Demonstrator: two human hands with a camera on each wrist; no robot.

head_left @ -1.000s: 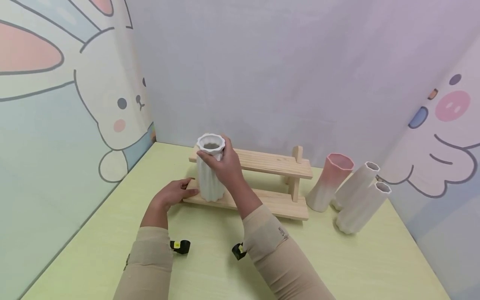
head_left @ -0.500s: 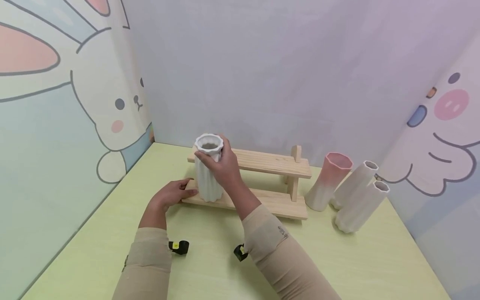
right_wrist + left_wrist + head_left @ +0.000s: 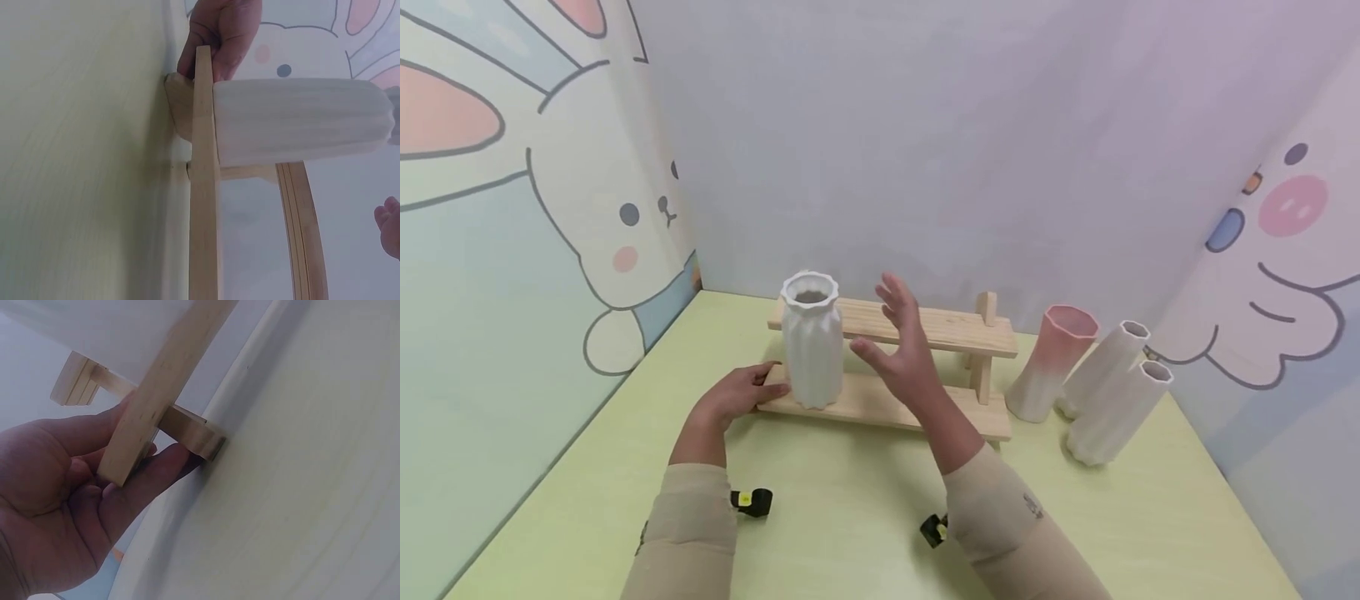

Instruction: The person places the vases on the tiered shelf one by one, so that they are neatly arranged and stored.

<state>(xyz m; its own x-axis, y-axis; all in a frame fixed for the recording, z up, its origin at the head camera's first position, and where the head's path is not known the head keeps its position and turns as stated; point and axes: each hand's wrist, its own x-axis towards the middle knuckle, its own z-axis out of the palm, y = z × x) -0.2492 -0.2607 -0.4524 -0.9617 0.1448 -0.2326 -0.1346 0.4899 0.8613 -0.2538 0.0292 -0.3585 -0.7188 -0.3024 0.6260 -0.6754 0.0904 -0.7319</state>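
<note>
A white ribbed vase [image 3: 814, 354] with a scalloped rim stands upright on the lower board of a two-tier wooden shelf [image 3: 887, 400], near its left end. My left hand [image 3: 733, 396] grips that end of the lower board, thumb on top; the left wrist view shows the board [image 3: 144, 406] between thumb and curled fingers [image 3: 140, 490]. To the right of the vase my right hand [image 3: 906, 350] is spread in the air with nothing in it. In the right wrist view the vase's base meets the board, and only part of the right hand [image 3: 390, 228] shows at the edge.
Right of the shelf stand a pink-and-white vase [image 3: 1052, 362] and two slim white vases, one [image 3: 1101, 367] behind the other [image 3: 1116, 417]. The yellow-green table [image 3: 850, 517] meets a pale curtain [image 3: 880, 167] at the back. Cartoon-printed walls flank both sides.
My right hand has let go of the white vase and drawn away to the right, its fingers spreading. The vase stays on the lower board, and my left hand keeps its grip.
</note>
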